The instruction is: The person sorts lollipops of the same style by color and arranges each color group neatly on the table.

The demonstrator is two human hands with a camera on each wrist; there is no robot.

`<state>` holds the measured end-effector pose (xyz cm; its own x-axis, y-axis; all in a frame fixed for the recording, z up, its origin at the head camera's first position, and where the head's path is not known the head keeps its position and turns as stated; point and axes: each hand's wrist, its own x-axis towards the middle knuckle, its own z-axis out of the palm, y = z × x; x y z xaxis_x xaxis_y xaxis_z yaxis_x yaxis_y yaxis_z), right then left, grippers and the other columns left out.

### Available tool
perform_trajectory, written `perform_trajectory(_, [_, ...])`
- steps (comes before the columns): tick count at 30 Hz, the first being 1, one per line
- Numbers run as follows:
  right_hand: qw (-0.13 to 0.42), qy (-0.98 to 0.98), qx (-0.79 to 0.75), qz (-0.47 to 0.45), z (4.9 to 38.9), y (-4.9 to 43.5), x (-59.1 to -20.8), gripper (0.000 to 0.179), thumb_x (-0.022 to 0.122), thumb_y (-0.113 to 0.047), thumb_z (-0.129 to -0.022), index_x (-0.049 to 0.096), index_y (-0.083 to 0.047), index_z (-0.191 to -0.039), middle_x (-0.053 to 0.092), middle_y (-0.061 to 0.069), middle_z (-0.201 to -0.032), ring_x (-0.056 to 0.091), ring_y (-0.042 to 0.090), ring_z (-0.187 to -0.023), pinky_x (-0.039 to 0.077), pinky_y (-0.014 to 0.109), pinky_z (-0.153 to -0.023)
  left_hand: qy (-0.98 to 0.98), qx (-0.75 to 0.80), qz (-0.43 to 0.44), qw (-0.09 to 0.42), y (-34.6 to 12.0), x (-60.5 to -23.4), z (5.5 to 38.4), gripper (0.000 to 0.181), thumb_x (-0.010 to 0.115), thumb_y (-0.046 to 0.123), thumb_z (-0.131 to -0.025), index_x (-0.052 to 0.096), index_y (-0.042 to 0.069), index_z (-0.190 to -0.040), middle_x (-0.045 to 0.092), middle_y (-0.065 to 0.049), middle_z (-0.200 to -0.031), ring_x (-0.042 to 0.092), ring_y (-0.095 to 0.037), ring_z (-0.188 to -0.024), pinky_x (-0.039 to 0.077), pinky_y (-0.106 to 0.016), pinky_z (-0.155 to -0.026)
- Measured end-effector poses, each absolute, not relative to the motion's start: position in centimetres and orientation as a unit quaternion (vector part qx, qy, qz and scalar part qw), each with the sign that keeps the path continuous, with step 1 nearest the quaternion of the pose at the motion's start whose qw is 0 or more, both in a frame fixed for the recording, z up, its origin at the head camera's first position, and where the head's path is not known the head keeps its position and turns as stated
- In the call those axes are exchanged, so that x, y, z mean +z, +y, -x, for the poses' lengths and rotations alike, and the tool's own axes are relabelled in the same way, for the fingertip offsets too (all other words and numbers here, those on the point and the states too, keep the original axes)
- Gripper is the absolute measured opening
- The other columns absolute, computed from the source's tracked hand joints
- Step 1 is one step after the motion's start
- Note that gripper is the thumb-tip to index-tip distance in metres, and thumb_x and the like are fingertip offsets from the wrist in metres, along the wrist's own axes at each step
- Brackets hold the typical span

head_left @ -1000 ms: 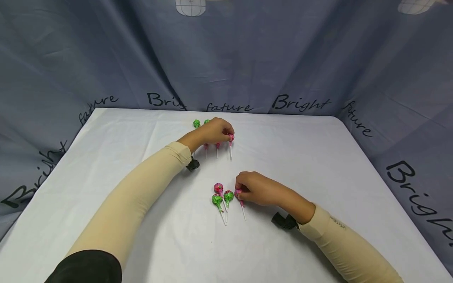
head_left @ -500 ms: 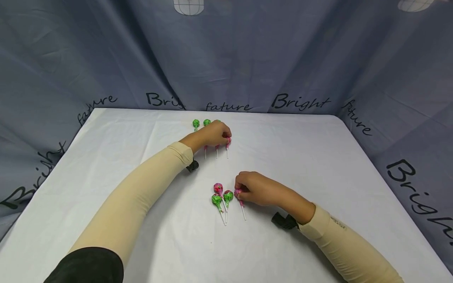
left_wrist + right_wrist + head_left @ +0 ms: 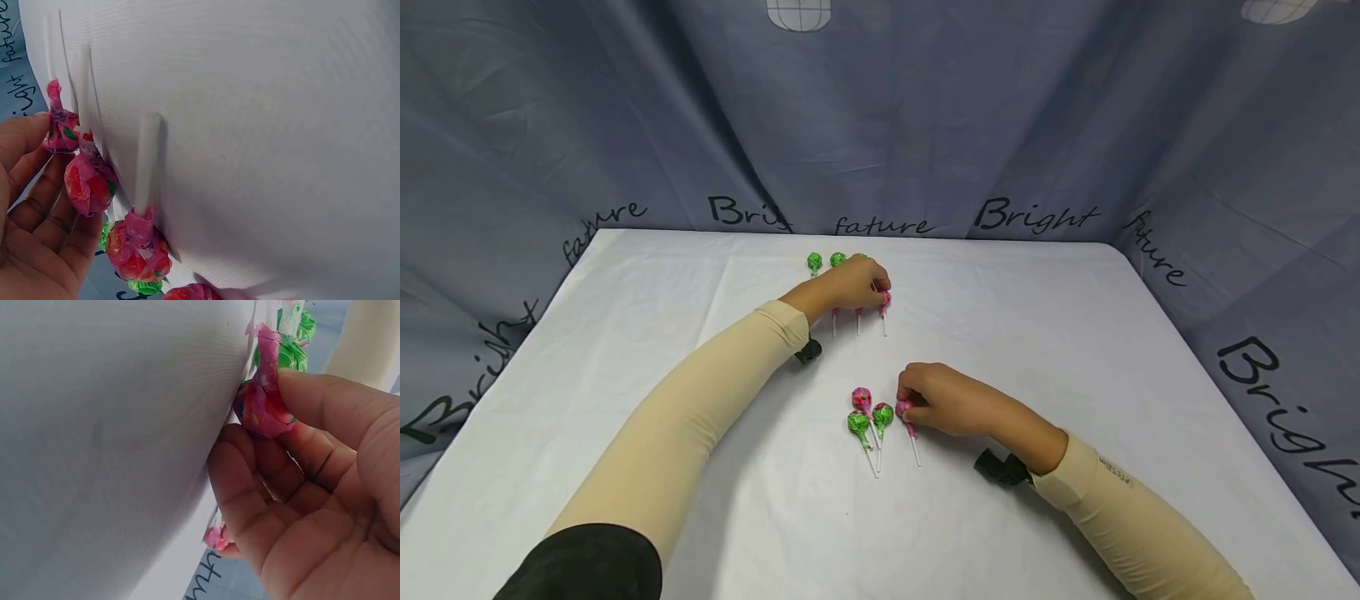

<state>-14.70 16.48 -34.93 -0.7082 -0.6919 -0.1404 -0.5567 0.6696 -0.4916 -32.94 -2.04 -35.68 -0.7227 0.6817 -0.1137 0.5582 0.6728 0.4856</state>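
Note:
At the right end of the far group, my left hand (image 3: 853, 282) pinches a pink-wrapped lollipop (image 3: 62, 132) by its head, the stick pointing toward me. Other pink lollipops (image 3: 90, 182) lie beside it, mostly covered by the hand in the head view. Behind them are green lollipops (image 3: 838, 259), one partly hidden. Nearer me, my right hand (image 3: 951, 402) holds another pink lollipop (image 3: 265, 406) between thumb and fingers, at the cloth. Just left of it lie a pink lollipop (image 3: 861, 399) and two green ones (image 3: 858, 423) (image 3: 883, 414), their sticks close together.
A white cloth (image 3: 1037, 333) covers the table. Grey-blue curtains (image 3: 910, 125) with printed lettering hang around its back and sides. Dark wrist cameras (image 3: 808, 350) sit under both wrists.
My left hand has shifted its pink lollipop slightly left, closer to the neighbouring ones, then stayed nearly still. The right hand and the near lollipops have stayed in place.

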Motion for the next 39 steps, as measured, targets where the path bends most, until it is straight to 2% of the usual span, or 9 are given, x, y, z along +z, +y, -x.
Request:
perform_trajectory(5, [0.163, 0.899, -0.215, 0.344, 14.7, 16.5, -34.8, 0.015, 0.071, -0.010, -0.092, 0.058, -0.013, -0.084, 0.049, -0.003, -0.080, 0.046, 0.011, -0.075, 0.040, 0.027, -0.067, 0.903, 0.224, -0.336, 0.144, -2.1, -35.7, 32.8, 0.020, 0.066, 0.015, -0.095, 0.072, 0.004, -0.111, 0.070, -0.008, -0.107, 0.062, -0.019, -0.098, 0.049, -0.032, -0.088])
perform_trajectory(10, [0.163, 0.898, -0.215, 0.346, 14.7, 16.5, -34.8, 0.014, 0.070, -0.010, -0.092, 0.059, -0.013, -0.085, 0.050, -0.004, -0.081, 0.046, 0.011, -0.075, 0.041, 0.027, -0.068, 0.904, 0.228, -0.335, 0.141, -2.0, -35.8, 32.8, 0.025, 0.066, 0.016, -0.095, 0.071, 0.004, -0.115, 0.070, -0.008, -0.110, 0.061, -0.019, -0.100, 0.048, -0.032, -0.090])
perform_trajectory(18, [0.166, 0.900, -0.213, 0.343, 14.7, 16.4, -34.7, 0.013, 0.070, -0.010, -0.092, 0.059, -0.013, -0.085, 0.050, -0.004, -0.082, 0.047, 0.011, -0.076, 0.042, 0.027, -0.068, 0.910, 0.249, -0.311, 0.115, -2.3, -35.4, 32.6, 0.031, 0.069, 0.017, -0.093, 0.070, 0.003, -0.120, 0.067, -0.008, -0.113, 0.058, -0.020, -0.103, 0.047, -0.033, -0.093])
perform_trajectory(23, [0.168, 0.899, -0.215, 0.342, 14.7, 16.4, -34.6, 0.014, 0.070, -0.010, -0.092, 0.059, -0.013, -0.085, 0.050, -0.004, -0.081, 0.047, 0.011, -0.076, 0.041, 0.027, -0.068, 0.901, 0.269, -0.327, 0.093, -2.7, -34.9, 31.7, 0.031, 0.070, 0.017, -0.093, 0.069, 0.002, -0.120, 0.067, -0.009, -0.115, 0.059, -0.021, -0.106, 0.046, -0.033, -0.094])
perform_trajectory(31, [0.171, 0.901, -0.220, 0.333, 14.6, 16.5, -34.8, 0.015, 0.071, -0.009, -0.092, 0.059, -0.014, -0.084, 0.049, -0.005, -0.080, 0.047, 0.010, -0.074, 0.041, 0.026, -0.066, 0.888, 0.283, -0.360, 0.043, -3.7, -34.4, 28.3, 0.023, 0.071, 0.017, -0.092, 0.074, 0.004, -0.111, 0.070, -0.007, -0.107, 0.062, -0.022, -0.100, 0.049, -0.034, -0.087])
perform_trajectory(39, [0.172, 0.900, -0.222, 0.333, 14.6, 16.3, -34.7, 0.015, 0.071, -0.009, -0.091, 0.059, -0.013, -0.084, 0.049, -0.005, -0.080, 0.047, 0.011, -0.074, 0.042, 0.027, -0.066, 0.881, 0.273, -0.383, 0.060, -5.4, -34.9, 23.3, 0.025, 0.074, 0.017, -0.089, 0.074, 0.002, -0.109, 0.070, -0.008, -0.107, 0.064, -0.023, -0.099, 0.051, -0.034, -0.086])
